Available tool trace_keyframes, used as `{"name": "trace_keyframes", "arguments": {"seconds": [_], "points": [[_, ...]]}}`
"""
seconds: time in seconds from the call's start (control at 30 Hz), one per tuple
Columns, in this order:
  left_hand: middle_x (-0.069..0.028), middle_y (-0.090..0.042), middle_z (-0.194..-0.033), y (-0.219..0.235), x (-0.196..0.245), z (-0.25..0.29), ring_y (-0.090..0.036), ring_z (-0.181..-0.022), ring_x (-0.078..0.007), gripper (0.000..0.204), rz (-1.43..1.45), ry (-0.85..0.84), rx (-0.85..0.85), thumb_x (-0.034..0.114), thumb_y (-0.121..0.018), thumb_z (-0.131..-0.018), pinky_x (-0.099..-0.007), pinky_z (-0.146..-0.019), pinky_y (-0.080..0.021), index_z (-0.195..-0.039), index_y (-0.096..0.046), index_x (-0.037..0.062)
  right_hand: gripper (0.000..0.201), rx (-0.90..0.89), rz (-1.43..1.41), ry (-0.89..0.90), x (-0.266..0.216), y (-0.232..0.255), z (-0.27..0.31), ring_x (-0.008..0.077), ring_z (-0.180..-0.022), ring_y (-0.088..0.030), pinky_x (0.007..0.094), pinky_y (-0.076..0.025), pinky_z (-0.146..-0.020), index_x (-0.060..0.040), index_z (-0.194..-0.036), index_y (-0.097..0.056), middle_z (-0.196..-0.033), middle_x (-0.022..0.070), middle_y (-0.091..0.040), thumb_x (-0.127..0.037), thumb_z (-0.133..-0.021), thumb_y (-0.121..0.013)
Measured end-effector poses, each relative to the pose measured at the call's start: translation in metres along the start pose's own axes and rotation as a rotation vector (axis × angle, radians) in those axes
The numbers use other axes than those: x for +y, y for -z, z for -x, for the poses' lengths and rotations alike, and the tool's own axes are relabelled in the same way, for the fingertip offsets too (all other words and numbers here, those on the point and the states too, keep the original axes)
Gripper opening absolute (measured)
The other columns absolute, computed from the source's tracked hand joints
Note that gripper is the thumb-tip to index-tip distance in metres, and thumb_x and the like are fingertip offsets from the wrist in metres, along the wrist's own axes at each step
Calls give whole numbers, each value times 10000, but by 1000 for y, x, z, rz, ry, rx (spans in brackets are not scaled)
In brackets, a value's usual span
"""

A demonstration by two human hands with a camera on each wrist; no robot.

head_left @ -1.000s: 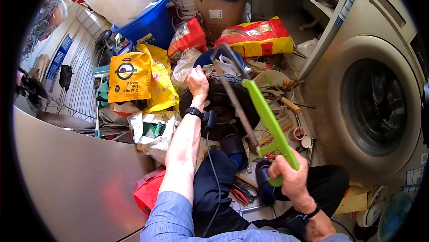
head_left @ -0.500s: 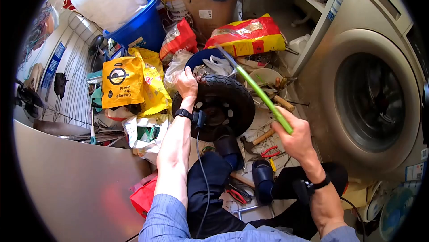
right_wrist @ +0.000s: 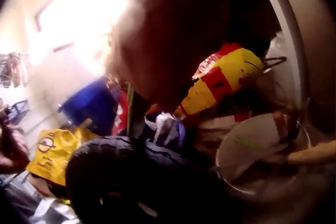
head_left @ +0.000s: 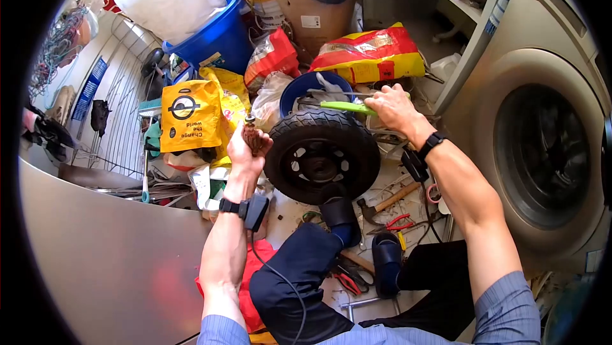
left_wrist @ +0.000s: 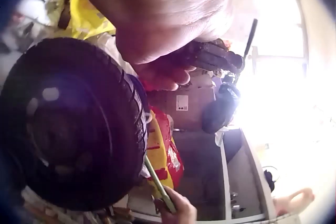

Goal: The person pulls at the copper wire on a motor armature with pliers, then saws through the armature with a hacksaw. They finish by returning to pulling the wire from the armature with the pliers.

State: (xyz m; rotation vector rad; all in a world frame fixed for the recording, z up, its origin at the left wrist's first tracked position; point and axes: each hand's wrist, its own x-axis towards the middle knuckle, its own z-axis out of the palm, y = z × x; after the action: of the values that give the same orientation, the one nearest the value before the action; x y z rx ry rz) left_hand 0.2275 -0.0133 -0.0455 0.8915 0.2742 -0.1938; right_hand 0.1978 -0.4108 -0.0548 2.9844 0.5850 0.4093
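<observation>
The left hand (head_left: 245,154) grips a brown, ridged object (head_left: 254,139) with a metal end, left of the black tyre (head_left: 299,122). In the left wrist view the same dark ridged piece (left_wrist: 210,56) juts from the fingers. The right hand (head_left: 396,110) holds the green handle (head_left: 346,107) of a hacksaw just above the tyre; its thin frame reaches left over a blue bucket (head_left: 294,90). In the right wrist view the hand (right_wrist: 157,40) is dark and blurred, above the tyre (right_wrist: 121,166).
A hammer (head_left: 389,200) and red-handled pliers (head_left: 400,221) lie on the floor right of the tyre. Yellow bags (head_left: 190,115) stand at the left, a red and yellow sack (head_left: 370,55) behind. A washing machine (head_left: 510,71) is at the right, a cardboard box (head_left: 319,7) at the back.
The left hand has moved from the tyre's upper left edge toward the body, the brown object now showing in it. The right hand has carried the saw forward, and the saw now lies nearly level.
</observation>
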Motion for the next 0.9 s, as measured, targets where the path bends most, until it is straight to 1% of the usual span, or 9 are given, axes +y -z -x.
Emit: {"name": "trace_keyframes", "arguments": {"seconds": [0.2, 0.27, 0.33, 0.4, 0.57, 0.67, 0.73, 0.83, 0.9], "points": [[-62, -600, -826, -7, -8, 26, -589, -694, -217, 338, 51, 221, -57, 437, -478, -1098, -304, -529, -465, -984, -579, 135, 414, -17, 222, -125, 4, -21, 22, 277, -1136, -631, 540, -445, -929, -205, -1336, -639, -1166, 48, -709, -198, -922, -632], [-74, -595, -825, -19, -3, 35, -561, -671, -198, 323, 17, 232, -87, 418, -474, -1090, -270, -491, -417, -979, -569, 130, 510, -116, 236, -134, -3, 11, 24, 286, -1179, -607, 558, -449, -974, -188, -1378, -596, -1301, 89, -649, -174, -877, -688], [-88, -586, -788, -32, 14, 47, -537, -610, -183, 283, -115, 186, -298, 350, -483, -1078, -266, -462, -403, -964, -560, 103, 418, -20, 218, -86, 0, 30, 35, 299, -1179, -619, 558, -482, -942, -148, -1277, -627, -1199, 98, -670, -140, -863, -686], [-108, -593, -846, -45, 35, 51, -545, -640, -184, 261, -125, 163, -284, 290, -475, -1080, -255, -452, -392, -987, -558, 61, 336, -39, 155, -60, 7, 64, 43, 346, -1110, -666, 551, -545, -877, -117, -1226, -636, -1157, 119, -674, -116, -891, -653], [-124, -584, -923, -93, 91, 112, -557, -706, -167, 222, -299, 35, -392, 224, -431, -1116, -223, -425, -391, -1062, -535, 35, 510, -67, 70, 37, 22, 143, 98, 337, -1110, -681, 462, -559, -933, -87, -1389, -597, -1172, 155, -670, -154, -902, -732], [-109, -546, -910, -105, 106, 163, -527, -678, -151, 210, -306, 51, -498, 217, -411, -1129, -212, -416, -376, -1084, -506, 35, 434, -301, -6, 46, 10, 182, 148, 361, -1089, -693, 471, -565, -924, -79, -1301, -661, -1063, 172, -709, -212, -900, -758], [-109, -543, -907, -105, 102, 202, -511, -648, -140, 211, -300, 69, -439, 229, -410, -1131, -212, -399, -364, -1083, -506, 47, 231, -372, -77, -24, -9, 196, 189, 375, -1004, -734, 475, -602, -876, -26, -1054, -727, -1027, 197, -759, -188, -889, -714], [-76, -538, -871, -95, 68, 268, -490, -610, -125, 197, -252, 93, -399, 251, -430, -1118, -210, -387, -351, -1045, -527, 96, 362, -517, -202, -111, -18, 129, 250, 391, -953, -720, 496, -588, -861, -89, -1207, -725, -997, 182, -748, -245, -880, -735], [-59, -526, -824, -93, 33, 303, -461, -571, -129, 252, -198, 182, -297, 277, -410, -1114, -244, -388, -360, -967, -531, 112, 269, -544, -364, -193, -42, 82, 296, 374, -959, -734, 486, -595, -849, -64, -1067, -757, -976, 170, -758, -223, -858, -697]]}}
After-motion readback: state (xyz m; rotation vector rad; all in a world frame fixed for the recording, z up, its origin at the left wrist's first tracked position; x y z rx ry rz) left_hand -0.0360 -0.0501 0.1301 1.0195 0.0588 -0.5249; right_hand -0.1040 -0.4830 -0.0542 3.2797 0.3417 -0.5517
